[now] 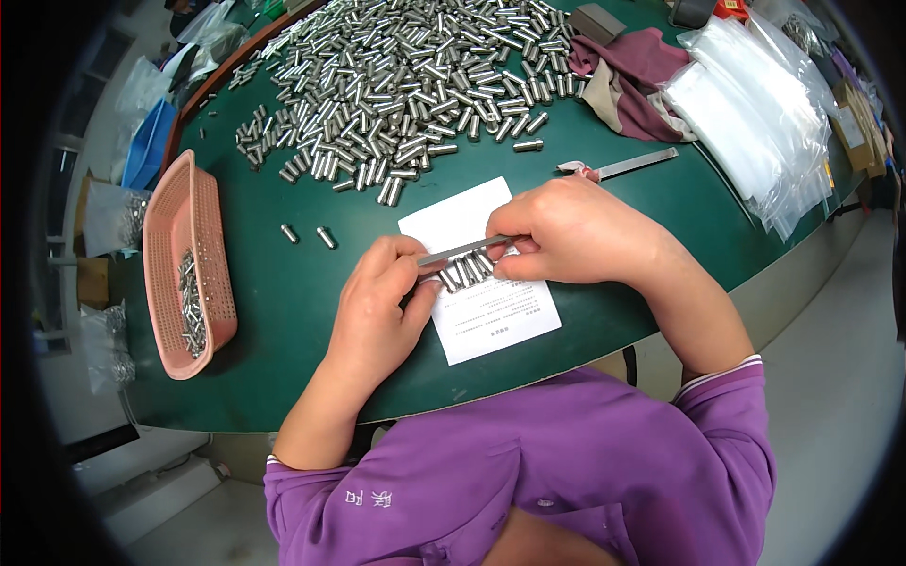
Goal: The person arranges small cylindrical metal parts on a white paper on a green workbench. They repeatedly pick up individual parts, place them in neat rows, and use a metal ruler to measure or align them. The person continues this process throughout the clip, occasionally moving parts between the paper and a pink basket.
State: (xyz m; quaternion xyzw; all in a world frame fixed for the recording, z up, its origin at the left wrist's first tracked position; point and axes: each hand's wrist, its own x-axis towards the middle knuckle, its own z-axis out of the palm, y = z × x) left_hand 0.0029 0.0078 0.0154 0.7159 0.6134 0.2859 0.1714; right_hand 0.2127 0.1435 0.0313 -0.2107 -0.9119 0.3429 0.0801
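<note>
A narrow flat metal strip [462, 252] is held level between my two hands. My left hand [377, 288] is closed, its fingers at the strip's left end and its thumb by the near side. My right hand [571, 231] pinches the other end between thumb and fingers. Right below the strip, several small silvery headed pins [467, 271] stand side by side in a row between my hands; how they are kept there I cannot make out. Under both hands lies a white printed sheet of paper [505, 330] on the green table.
A large heap of metal pins [387, 85] covers the table's far side. Two loose pins [326, 238] lie left of the paper. At left stands a pink basket [226, 292] with pins inside. A flat metal tool [637, 163], a maroon cloth [637, 71] and clear plastic bags [746, 113] lie right.
</note>
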